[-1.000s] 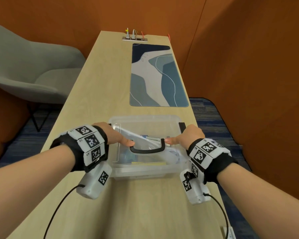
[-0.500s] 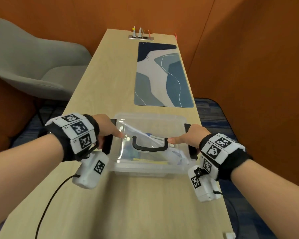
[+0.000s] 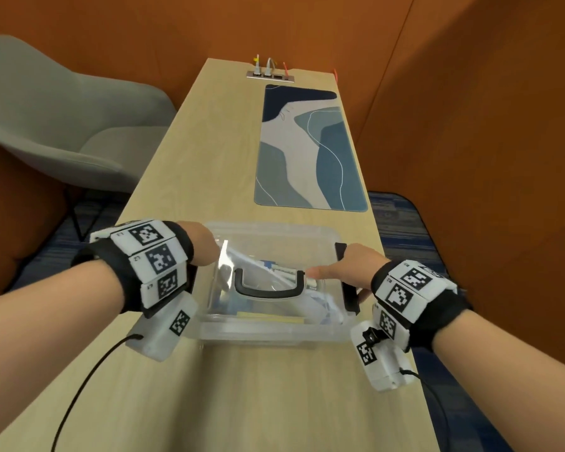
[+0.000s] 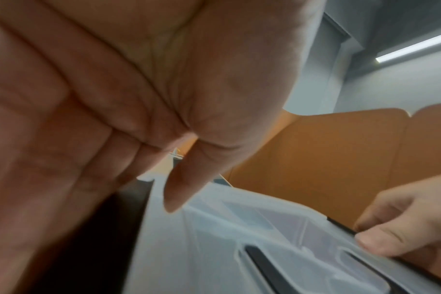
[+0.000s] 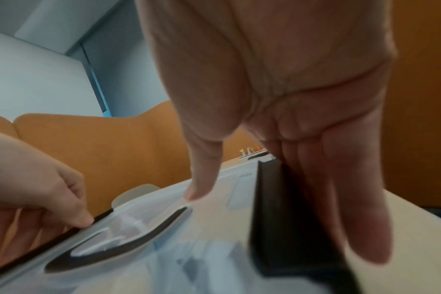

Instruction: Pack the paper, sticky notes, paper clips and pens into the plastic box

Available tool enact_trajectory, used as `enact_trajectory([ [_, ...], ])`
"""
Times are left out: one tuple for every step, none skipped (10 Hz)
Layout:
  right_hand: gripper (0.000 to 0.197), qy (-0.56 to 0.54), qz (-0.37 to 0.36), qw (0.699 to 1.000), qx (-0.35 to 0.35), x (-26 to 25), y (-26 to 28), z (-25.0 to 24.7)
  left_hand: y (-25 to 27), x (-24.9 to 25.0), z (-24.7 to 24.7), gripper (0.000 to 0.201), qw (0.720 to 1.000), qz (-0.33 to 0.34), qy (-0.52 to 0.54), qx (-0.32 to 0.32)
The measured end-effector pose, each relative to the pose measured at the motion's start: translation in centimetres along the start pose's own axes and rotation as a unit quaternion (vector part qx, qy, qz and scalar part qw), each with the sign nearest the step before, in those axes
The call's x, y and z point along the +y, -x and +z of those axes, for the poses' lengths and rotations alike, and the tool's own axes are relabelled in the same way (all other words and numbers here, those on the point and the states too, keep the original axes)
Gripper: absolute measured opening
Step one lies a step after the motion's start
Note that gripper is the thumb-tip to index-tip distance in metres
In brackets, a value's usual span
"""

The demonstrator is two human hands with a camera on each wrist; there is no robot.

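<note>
The clear plastic box point(image 3: 268, 334) stands on the wooden table with its clear lid point(image 3: 274, 234) on and a black handle point(image 3: 268, 290) lying flat on top. Pens, white paper and a yellow pad show dimly through the lid. My left hand point(image 3: 203, 244) is at the box's left end, thumb point(image 4: 175, 197) down on the lid, straight fingers along the left black latch point(image 4: 101, 238). My right hand point(image 3: 353, 265) is at the right end, thumb point(image 5: 202, 179) on the lid and straight fingers against the outside of the right latch point(image 5: 277, 218), which tilts outward.
A blue and beige desk mat point(image 3: 307, 151) lies beyond the box, and a socket panel point(image 3: 269, 76) with plugs sits at the table's far end. A grey chair point(image 3: 62, 119) stands to the left. Orange walls enclose the table. The box's right end is near the table edge.
Both hands slid outward from beside the handle to the box's ends and onto the side latches. The box stays in place; the head view shifted slightly.
</note>
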State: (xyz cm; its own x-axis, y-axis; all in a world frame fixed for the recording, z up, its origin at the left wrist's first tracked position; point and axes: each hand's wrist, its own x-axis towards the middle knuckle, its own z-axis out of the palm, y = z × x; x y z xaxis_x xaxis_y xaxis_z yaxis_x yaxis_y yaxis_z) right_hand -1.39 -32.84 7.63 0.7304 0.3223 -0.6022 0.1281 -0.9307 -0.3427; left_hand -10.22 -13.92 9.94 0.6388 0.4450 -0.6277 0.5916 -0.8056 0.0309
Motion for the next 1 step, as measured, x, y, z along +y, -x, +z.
enact_trajectory([
  [0.068,0.022,0.006,0.999,0.031,1.54,0.95,-0.11,0.21,-1.74,0.1,0.034,0.999,-0.01,0.025,0.021],
])
